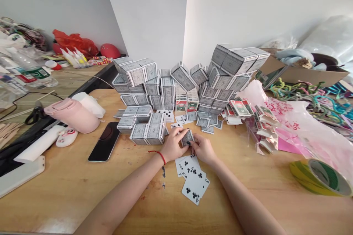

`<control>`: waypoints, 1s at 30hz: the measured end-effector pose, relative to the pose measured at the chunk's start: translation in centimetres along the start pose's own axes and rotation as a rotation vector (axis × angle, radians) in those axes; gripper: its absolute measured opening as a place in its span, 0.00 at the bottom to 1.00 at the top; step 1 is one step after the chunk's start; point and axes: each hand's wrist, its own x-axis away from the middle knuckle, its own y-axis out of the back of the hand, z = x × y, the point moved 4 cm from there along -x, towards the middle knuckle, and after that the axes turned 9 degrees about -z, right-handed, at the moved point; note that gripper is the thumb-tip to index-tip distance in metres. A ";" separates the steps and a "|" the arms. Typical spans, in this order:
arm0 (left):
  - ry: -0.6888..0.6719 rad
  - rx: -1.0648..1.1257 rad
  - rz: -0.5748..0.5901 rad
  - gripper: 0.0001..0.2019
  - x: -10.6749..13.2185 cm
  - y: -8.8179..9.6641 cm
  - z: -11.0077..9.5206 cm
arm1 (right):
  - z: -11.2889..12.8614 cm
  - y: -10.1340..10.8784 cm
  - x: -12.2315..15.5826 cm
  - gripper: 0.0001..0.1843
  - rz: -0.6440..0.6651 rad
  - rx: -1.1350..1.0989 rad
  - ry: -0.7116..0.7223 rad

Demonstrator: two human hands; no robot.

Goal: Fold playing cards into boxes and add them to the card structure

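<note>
Between my two hands is a small patterned-back playing card piece [188,138], gripped at its sides. My left hand [174,143], with a red string at the wrist, closes on its left edge. Fingers of my right hand [202,148] pinch its right edge; a dark thumbnail shows. Just below lie several face-up club playing cards [195,187], overlapping on the table. Beyond my hands are loose face-down cards [206,120] and face-up cards [176,126]. Boxes built from folded cards [156,126] stand left of my left hand, with taller stacks [231,58] behind.
A black phone [104,142], a pink bottle [73,114] and a white mouse [67,136] lie left. Card packs [239,108], a printed plastic bag [292,125] and a yellow tape roll [321,177] lie right. The wooden table [82,198] meets a wall behind.
</note>
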 end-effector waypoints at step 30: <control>0.083 -0.158 -0.087 0.11 0.9 -1.1 -1.2 | 0.9 -0.6 0.6 0.25 -0.382 -0.127 -0.127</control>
